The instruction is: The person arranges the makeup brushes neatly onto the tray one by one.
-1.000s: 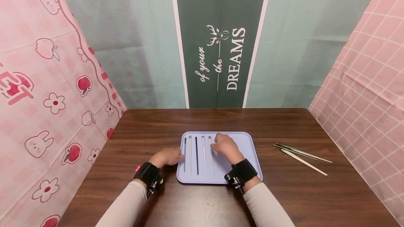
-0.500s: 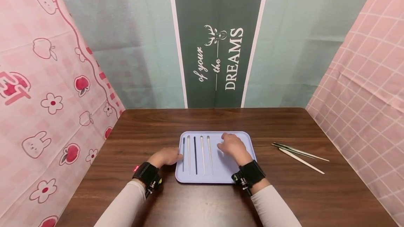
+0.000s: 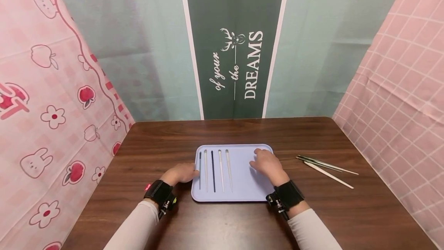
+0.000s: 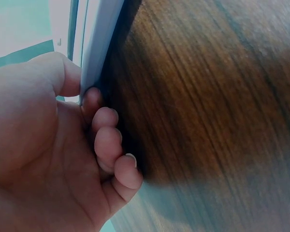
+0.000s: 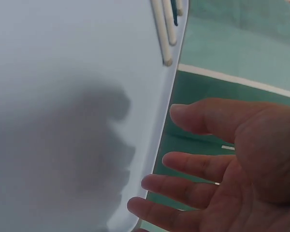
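Observation:
My left hand (image 3: 180, 173) pinches the left rim of a pale lilac tray (image 3: 243, 195). In the left wrist view its thumb (image 4: 70, 79) lies over the rim and the other fingers curl below. Several slim chopsticks stand in a row on the tray's left half, thick ends at the back: a grey-blue chopstick (image 3: 200, 169) at the left, a dark blue chopstick (image 3: 213, 173) and cream chopsticks (image 3: 221, 171). Over the tray's right part hovers my right hand (image 3: 268, 165), empty, its fingers spread in the right wrist view.
Several loose chopsticks (image 3: 329, 174), cream and green, lie crossed on the brown wooden table (image 3: 166, 138) right of the tray. A green curtain (image 3: 166, 49) hangs behind the table, with pink cloths (image 3: 399, 88) at both sides.
My right hand has drawn away from the rightmost cream chopstick, which now lies free in the row, and moved right over the tray. The left hand stays at the rim.

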The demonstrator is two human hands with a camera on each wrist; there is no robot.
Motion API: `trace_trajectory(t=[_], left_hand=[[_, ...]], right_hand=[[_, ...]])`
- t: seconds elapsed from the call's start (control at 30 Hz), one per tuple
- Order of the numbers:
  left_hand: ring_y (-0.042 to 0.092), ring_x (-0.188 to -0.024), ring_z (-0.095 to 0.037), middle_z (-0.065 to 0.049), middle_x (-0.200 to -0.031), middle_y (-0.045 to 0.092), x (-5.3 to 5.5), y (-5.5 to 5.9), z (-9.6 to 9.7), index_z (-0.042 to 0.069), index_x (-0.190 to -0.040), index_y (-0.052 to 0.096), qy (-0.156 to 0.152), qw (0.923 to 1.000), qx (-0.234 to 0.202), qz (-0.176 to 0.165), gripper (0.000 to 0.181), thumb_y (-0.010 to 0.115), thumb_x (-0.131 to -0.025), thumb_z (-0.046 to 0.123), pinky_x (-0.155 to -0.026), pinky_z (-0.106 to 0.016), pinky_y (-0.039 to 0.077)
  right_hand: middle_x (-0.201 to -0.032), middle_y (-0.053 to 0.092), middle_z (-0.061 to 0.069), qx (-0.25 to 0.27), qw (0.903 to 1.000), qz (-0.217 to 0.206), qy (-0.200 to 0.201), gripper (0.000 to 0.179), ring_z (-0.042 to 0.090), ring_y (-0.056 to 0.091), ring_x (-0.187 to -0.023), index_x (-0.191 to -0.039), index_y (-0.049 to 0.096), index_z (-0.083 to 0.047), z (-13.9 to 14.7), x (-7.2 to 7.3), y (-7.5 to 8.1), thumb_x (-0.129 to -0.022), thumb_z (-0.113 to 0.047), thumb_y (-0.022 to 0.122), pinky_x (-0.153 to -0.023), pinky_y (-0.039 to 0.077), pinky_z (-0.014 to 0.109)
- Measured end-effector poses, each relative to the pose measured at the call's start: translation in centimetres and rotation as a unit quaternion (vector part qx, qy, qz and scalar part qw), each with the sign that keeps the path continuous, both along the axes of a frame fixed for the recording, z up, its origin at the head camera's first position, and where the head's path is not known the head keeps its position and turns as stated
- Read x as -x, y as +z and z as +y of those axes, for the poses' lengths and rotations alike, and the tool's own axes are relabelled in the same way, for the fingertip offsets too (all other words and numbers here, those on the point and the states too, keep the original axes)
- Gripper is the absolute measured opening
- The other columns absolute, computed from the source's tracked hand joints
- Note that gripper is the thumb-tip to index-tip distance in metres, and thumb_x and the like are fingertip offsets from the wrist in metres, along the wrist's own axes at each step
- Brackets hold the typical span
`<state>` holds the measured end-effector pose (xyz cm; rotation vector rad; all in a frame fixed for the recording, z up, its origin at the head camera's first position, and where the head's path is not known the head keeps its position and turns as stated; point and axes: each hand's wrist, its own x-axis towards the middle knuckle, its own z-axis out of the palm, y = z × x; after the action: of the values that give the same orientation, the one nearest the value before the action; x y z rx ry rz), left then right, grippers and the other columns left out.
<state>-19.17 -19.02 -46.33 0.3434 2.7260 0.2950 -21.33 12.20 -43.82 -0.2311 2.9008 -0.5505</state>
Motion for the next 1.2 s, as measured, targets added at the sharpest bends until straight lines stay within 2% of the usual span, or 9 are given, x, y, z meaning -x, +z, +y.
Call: trace_trajectory(t=[0.3, 0.57, 0.83, 1.2], left_hand=[[0.050, -0.075, -0.021, -0.005, -0.081, 0.054, -0.1, 0.1, 0.0, 0.007, -0.093, 0.060, 0.001, 1.0000, -0.005, -0.001, 0.020, 0.052, -0.099, 0.024, -0.074, -0.038, 0.044], [0.051, -0.075, -0.021, -0.005, -0.082, 0.054, -0.2, 0.1, 0.0, 0.006, -0.093, 0.060, 0.000, 1.0000, -0.005, 0.005, 0.020, 0.052, -0.098, 0.023, -0.076, -0.039, 0.045], [0.051, -0.075, -0.021, -0.005, -0.081, 0.054, -0.2, 0.1, -0.1, 0.006, -0.092, 0.060, -0.001, 0.9999, -0.004, 0.009, 0.020, 0.052, -0.098, 0.023, -0.075, -0.039, 0.045], [0.053, -0.081, -0.023, -0.009, -0.089, 0.060, -0.3, 0.1, -0.1, 0.004, -0.094, 0.061, -0.003, 0.9998, -0.014, 0.012, 0.022, 0.052, -0.095, 0.023, -0.084, -0.044, 0.049]], right_hand=[[-0.133, 0.059, 0.028, 0.013, 0.9996, -0.011, -0.024, 0.053, 0.036, 0.062, -0.108, -0.135, 0.055, 0.006, 2.1, 0.0, -0.4, -0.092, -0.023, 0.067, -0.092, 0.050, 0.055], [-0.133, 0.057, 0.031, 0.023, 0.9990, -0.005, -0.039, 0.051, 0.041, 0.059, -0.114, -0.133, 0.055, 0.007, 3.3, -0.2, 0.0, -0.092, -0.021, 0.066, -0.093, 0.048, 0.056], [-0.129, 0.058, 0.033, 0.011, 0.9991, -0.002, -0.042, 0.052, 0.042, 0.060, -0.110, -0.134, 0.054, 0.010, 5.3, -0.2, 0.4, -0.093, -0.022, 0.065, -0.088, 0.050, 0.054], [-0.135, 0.053, 0.036, 0.003, 0.9980, -0.017, -0.060, 0.053, 0.053, 0.052, -0.123, -0.138, 0.051, 0.009, 8.0, -0.3, -0.2, -0.096, -0.022, 0.062, -0.095, 0.046, 0.061]])
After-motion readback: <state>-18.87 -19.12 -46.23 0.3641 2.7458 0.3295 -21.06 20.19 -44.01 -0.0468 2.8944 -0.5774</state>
